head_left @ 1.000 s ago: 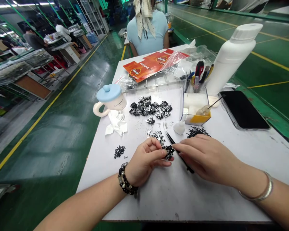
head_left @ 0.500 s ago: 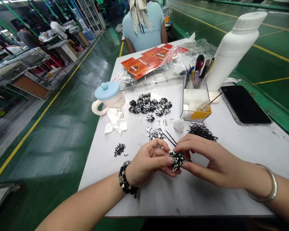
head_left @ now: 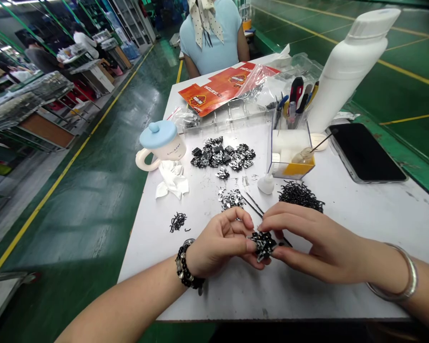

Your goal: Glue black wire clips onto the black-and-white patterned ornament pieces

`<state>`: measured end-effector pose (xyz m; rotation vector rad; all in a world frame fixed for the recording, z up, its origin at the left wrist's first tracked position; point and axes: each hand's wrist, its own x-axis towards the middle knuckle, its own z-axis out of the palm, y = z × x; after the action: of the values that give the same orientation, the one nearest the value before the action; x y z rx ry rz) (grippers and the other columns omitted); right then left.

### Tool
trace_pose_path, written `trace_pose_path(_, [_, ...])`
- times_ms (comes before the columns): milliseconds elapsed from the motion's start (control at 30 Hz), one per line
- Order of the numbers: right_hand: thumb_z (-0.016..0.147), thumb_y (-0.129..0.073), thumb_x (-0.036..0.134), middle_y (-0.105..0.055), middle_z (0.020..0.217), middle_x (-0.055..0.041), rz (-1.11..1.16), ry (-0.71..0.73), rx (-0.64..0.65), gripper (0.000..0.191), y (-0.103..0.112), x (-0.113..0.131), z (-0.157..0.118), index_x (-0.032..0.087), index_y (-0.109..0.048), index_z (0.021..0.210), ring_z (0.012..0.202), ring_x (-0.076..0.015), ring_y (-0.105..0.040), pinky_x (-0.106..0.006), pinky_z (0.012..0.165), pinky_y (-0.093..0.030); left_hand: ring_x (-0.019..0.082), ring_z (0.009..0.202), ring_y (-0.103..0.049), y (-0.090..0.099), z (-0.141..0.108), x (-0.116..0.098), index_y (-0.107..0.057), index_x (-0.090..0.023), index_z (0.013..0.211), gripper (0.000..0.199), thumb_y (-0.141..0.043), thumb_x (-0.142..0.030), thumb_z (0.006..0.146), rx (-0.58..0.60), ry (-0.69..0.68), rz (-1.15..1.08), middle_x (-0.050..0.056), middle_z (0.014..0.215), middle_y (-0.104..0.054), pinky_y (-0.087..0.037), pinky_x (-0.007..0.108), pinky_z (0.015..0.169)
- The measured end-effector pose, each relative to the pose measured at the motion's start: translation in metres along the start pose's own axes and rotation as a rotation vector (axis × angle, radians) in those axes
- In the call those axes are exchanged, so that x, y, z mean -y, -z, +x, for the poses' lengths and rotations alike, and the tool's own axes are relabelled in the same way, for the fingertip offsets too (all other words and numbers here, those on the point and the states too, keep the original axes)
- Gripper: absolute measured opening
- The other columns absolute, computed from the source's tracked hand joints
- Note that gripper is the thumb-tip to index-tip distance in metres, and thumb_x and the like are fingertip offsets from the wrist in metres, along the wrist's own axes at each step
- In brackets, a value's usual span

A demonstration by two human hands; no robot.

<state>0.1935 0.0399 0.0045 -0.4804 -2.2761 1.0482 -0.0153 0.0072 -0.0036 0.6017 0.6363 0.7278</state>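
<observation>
Between my hands is a small black-and-silver part (head_left: 263,245), low over the front of the white table. My left hand (head_left: 226,240) grips it from the left, thumb on top and fingers beneath. From the other side, my right hand (head_left: 307,240) pinches its edge with thumb and fingertips. A thin black stick, perhaps tweezers (head_left: 252,206), shows just beyond the right fingers; its other end is hidden. Small silver pieces (head_left: 232,197) lie in a pile behind my left hand. A heap of short black curved pieces (head_left: 301,196) is beyond my right hand.
Assembled black-and-silver parts (head_left: 218,155) are piled mid-table. Left stand a lidded mug (head_left: 169,147), a crumpled tissue (head_left: 172,180) and a small black pile (head_left: 178,222). Right are a clear tool box (head_left: 289,147), a white bottle (head_left: 350,71) and a phone (head_left: 368,152). A person sits opposite.
The held part has turned slightly and dropped a little in view, my right hand shifting with it. Both hands keep their hold.
</observation>
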Motion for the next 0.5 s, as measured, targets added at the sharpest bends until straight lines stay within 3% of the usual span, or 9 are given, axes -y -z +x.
trace_pose_path(167, [0.086,-0.054,0.015,-0.058,0.095,-0.0061,-0.033,0.026,0.022,0.024,0.0024,-0.0008,-0.0011,0.016,-0.051,0.110,0.079,-0.0124,-0.050,-0.026,0.070,-0.045,0.016,0.061,-0.069,-0.0035,-0.0017,-0.0015,-0.049,-0.016,0.086,0.031,-0.075,-0.016,0.070,-0.050,0.016,0.025,0.001,0.068,-0.066,-0.057,0.022,0.054])
trace_pose_path(367, [0.081,-0.061,0.016,-0.059,0.100,-0.0080,-0.127,0.051,0.072,0.033,0.0039,-0.0055,-0.0025,0.016,-0.052,0.113,0.089,-0.0166,-0.054,-0.031,0.078,-0.045,0.013,0.061,-0.069,-0.0070,-0.0042,-0.0022,-0.051,-0.015,0.083,0.028,-0.075,-0.012,0.070,-0.171,0.023,0.210,-0.001,0.070,-0.064,-0.056,0.019,0.059])
trace_pose_path(500, [0.087,-0.058,0.020,-0.059,0.100,-0.0086,-0.055,0.030,0.091,0.027,0.0069,-0.0076,-0.0017,0.018,-0.054,0.113,0.089,-0.0164,-0.055,-0.031,0.077,-0.046,0.013,0.066,-0.069,-0.0029,-0.0031,-0.0023,-0.054,-0.015,0.093,0.028,-0.074,-0.014,0.072,-0.114,0.022,0.206,0.001,0.076,-0.065,-0.057,0.023,0.066])
